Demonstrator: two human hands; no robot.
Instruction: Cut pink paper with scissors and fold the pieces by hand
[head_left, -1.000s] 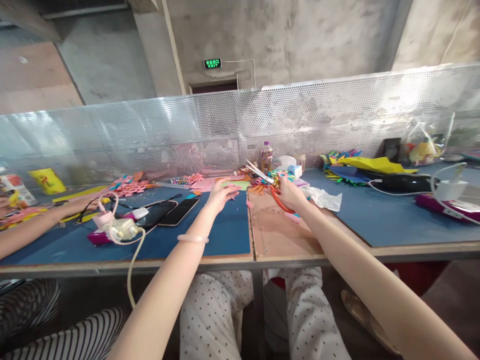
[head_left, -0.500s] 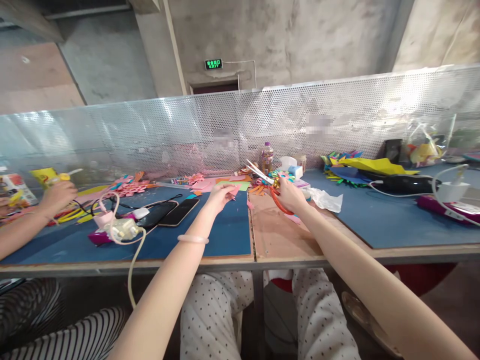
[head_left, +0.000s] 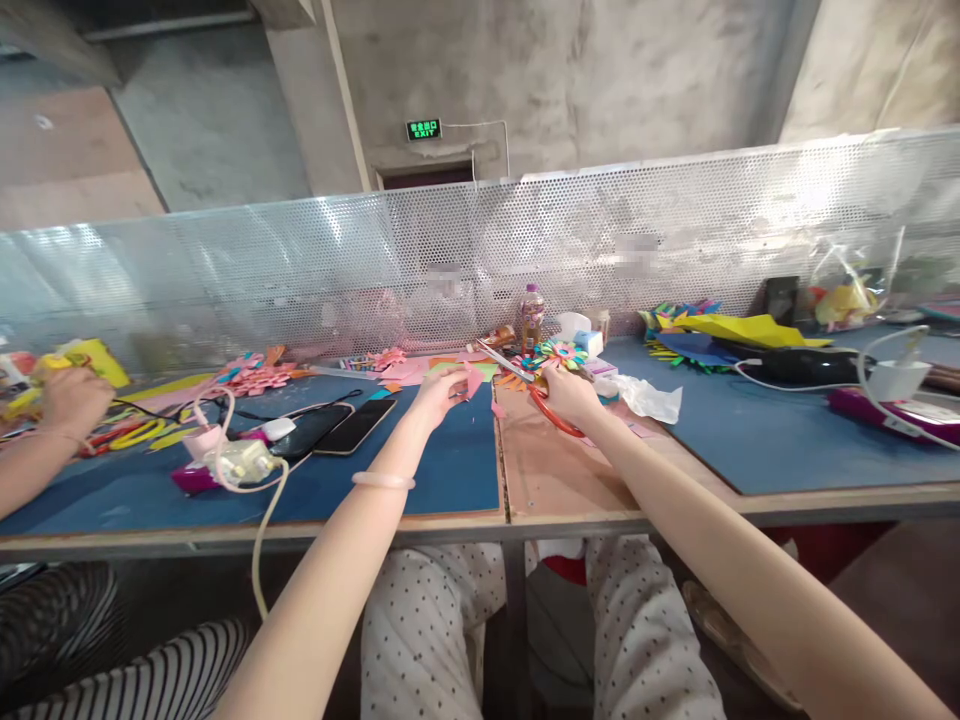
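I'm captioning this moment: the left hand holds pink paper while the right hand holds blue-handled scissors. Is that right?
Only the colour is wrong: in the head view, the scissors in the right hand are orange-handled. The rest stands.

The long orange-handled scissors [head_left: 523,374] have smooth, shiny metal blades and loops of what looks like glossy plastic; the small pink pointed piece [head_left: 473,379] is matt paper; the flat black rectangular phone [head_left: 354,427] has a smooth, glossy face; the blue flat table covering [head_left: 442,485] is matt, beside a tan board [head_left: 562,485] that looks like plain wood; the tall silver perforated panel [head_left: 360,250] is metal with an uneven sheen; the grey wall [head_left: 637,80] is rough, mottled concrete; the white polka-dotted trousers [head_left: 412,620] are soft, creased cloth.
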